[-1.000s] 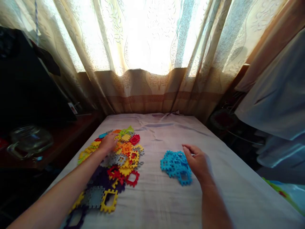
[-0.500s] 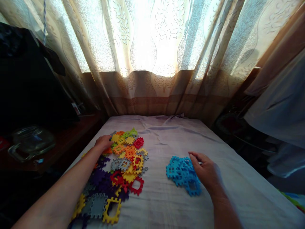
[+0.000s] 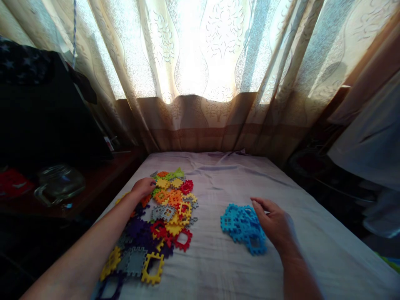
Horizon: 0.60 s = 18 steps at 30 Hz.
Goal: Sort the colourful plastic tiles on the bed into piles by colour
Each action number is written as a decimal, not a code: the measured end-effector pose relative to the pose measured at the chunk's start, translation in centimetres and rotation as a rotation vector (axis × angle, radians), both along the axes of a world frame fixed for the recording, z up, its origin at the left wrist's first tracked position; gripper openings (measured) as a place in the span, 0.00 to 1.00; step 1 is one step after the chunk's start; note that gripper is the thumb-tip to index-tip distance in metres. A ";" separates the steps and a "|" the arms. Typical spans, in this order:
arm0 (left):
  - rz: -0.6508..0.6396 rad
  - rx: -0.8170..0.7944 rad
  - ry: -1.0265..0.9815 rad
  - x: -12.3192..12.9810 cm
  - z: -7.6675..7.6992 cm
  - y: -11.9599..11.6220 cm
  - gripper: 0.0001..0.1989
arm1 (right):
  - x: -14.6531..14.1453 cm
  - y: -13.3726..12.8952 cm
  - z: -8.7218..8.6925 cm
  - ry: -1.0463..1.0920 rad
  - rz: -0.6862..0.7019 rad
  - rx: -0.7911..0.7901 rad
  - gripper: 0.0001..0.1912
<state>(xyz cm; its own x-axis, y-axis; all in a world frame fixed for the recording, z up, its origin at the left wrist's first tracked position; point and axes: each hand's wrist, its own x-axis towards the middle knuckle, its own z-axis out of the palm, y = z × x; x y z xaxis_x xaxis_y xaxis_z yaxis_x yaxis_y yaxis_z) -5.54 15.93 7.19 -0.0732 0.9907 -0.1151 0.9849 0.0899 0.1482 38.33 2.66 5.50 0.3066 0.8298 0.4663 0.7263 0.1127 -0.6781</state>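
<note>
My left hand (image 3: 144, 187) is at the far left edge of a mixed pile of flat, notched plastic building tiles. Its fingers are curled down by a yellow tile (image 3: 163, 183), and whatever they grip is hidden. Nearer me in the pile lie a dark purple tile (image 3: 137, 229), a grey tile (image 3: 136, 261), a yellow frame tile (image 3: 152, 268) and a red frame tile (image 3: 183, 240). To the right, a separate heap of blue tiles (image 3: 239, 223) rests on the cloth. My right hand (image 3: 273, 223) hovers at that heap's right side, fingers loosely extended, with nothing visible in it.
A pale checked cloth (image 3: 206, 266) covers the surface. On a dark side table at left stand a glass jug (image 3: 59, 185) and a red item (image 3: 14, 184). Behind is a patterned curtain (image 3: 200, 112); light fabric (image 3: 368, 137) hangs at right.
The view has shifted slightly, so most things appear farther right. Both hands stay near the same piles; the gap between my right thumb and fingers looks smaller.
</note>
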 end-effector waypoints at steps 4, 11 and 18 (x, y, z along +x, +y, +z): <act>0.078 0.091 0.005 -0.2 1.0 0.1 0.14 | 0.1 -0.1 0.2 -0.001 -0.001 -0.009 0.23; 0.231 0.211 -0.085 -0.3 3.1 -0.5 0.14 | 0.2 -0.1 0.3 0.027 0.007 -0.012 0.23; 0.020 0.187 -0.492 8.4 2.3 -2.3 0.19 | 0.2 -0.4 0.8 0.071 -0.004 0.001 0.22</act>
<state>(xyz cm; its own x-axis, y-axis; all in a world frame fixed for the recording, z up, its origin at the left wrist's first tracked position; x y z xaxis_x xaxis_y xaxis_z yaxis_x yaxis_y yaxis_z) 2.83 13.63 9.46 -0.0738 0.9966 0.0378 0.7930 0.0357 0.6081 38.55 2.31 6.31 0.3422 0.8281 0.4440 0.6766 0.1107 -0.7280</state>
